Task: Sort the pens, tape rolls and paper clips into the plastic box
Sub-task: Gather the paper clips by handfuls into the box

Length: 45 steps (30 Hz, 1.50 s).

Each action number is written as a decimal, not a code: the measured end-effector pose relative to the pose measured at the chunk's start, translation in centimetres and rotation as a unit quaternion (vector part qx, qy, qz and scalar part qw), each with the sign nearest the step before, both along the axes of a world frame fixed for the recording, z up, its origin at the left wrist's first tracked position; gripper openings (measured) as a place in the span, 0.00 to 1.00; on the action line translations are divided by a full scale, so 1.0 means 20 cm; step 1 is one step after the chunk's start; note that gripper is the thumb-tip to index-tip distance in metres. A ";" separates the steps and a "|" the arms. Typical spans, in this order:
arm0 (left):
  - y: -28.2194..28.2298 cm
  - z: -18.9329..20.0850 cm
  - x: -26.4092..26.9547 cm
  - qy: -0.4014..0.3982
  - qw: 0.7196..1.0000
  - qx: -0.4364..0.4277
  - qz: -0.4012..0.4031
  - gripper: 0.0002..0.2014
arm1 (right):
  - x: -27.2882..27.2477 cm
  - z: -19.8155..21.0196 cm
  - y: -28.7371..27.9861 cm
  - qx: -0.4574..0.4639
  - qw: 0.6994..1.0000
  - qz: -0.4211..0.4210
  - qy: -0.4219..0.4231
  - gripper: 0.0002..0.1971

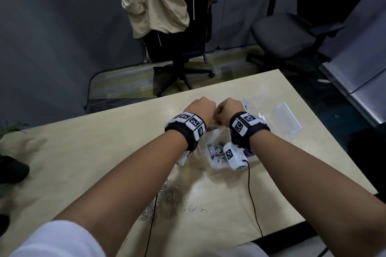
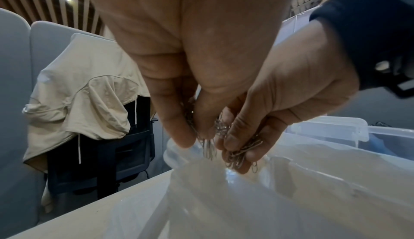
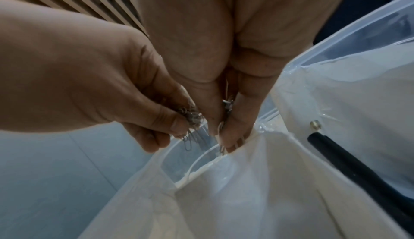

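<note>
Both hands hover together over the far left part of the clear plastic box point(image 1: 215, 166). My left hand point(image 1: 200, 106) pinches a bunch of silver paper clips point(image 2: 209, 148) in curled fingers point(image 2: 179, 136). My right hand point(image 1: 228, 108) holds another bunch of clips point(image 2: 240, 157), its fingers point(image 3: 233, 131) pointing down at a clear rounded compartment wall point(image 3: 190, 163). Some clips dangle from each hand just above the opening. Tape rolls point(image 1: 217, 150) lie in the box's near part. A loose pile of paper clips point(image 1: 167, 194) lies on the table near me. No pens show clearly.
The box's clear lid point(image 1: 287, 118) lies on the beige table point(image 1: 104, 152) to the right. Two black cables point(image 1: 253, 200) trail from the wrist cameras across the table. Beyond the far edge stand an office chair with a beige jacket point(image 1: 163, 0) and a second chair point(image 1: 292, 33).
</note>
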<state>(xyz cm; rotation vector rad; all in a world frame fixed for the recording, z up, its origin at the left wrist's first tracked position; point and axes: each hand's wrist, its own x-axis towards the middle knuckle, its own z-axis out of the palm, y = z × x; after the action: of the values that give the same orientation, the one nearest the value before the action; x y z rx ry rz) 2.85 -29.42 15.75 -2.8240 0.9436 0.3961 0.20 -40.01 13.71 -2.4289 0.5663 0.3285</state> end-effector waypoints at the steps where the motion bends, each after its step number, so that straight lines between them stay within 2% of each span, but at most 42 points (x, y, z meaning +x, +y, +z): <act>1: 0.00 0.00 0.00 0.000 1.000 -0.002 0.001 0.12 | 0.00 0.00 0.00 0.000 1.000 0.004 0.002 0.04; 6: 0.00 0.00 0.01 0.008 1.000 -0.010 0.012 0.11 | -0.01 0.02 -0.01 -0.012 1.000 0.021 0.008 0.09; 10: 0.02 -0.02 0.02 0.021 0.999 -0.031 0.030 0.09 | -0.01 0.02 -0.01 -0.013 1.000 0.027 0.006 0.08; 17: 0.07 -0.06 0.06 0.038 0.992 -0.104 0.062 0.13 | 0.00 0.02 -0.01 0.014 1.000 0.017 -0.012 0.10; 23: 0.25 -0.09 0.09 0.052 0.961 -0.231 0.142 0.08 | -0.02 0.05 0.05 0.102 0.992 -0.032 -0.061 0.08; 27: 0.48 -0.12 0.08 0.066 0.937 -0.271 0.212 0.08 | -0.04 0.10 0.19 0.167 0.980 -0.029 -0.106 0.08; 31: 0.77 -0.26 0.01 0.086 0.934 -0.224 0.266 0.10 | -0.09 0.10 0.43 0.195 0.973 0.043 -0.119 0.06; 35: 1.04 -0.48 -0.13 0.124 0.951 -0.115 0.259 0.09 | -0.16 -0.07 0.67 0.181 0.974 0.122 -0.061 0.04; 37: 1.13 -0.58 -0.23 0.145 0.956 -0.058 0.249 0.14 | -0.19 -0.19 0.74 0.117 0.976 0.183 -0.021 0.04; 39: 1.19 -0.65 -0.34 0.168 0.951 -0.058 0.255 0.23 | -0.22 -0.31 0.77 0.058 0.970 0.236 0.025 0.06; 42: 1.22 -0.73 -0.47 0.169 0.950 -0.082 0.250 0.37 | -0.27 -0.48 0.79 -0.022 0.942 0.325 0.083 0.18; 45: 1.21 -0.78 -0.53 0.169 0.947 -0.095 0.256 0.50 | -0.34 -0.58 0.82 -0.059 0.913 0.385 0.122 0.32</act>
<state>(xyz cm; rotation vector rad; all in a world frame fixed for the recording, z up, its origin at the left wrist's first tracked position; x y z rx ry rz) -7.70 -5.15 0.19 -3.2244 0.2748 0.9175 -6.61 -23.64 2.18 -2.6499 -0.3242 0.9516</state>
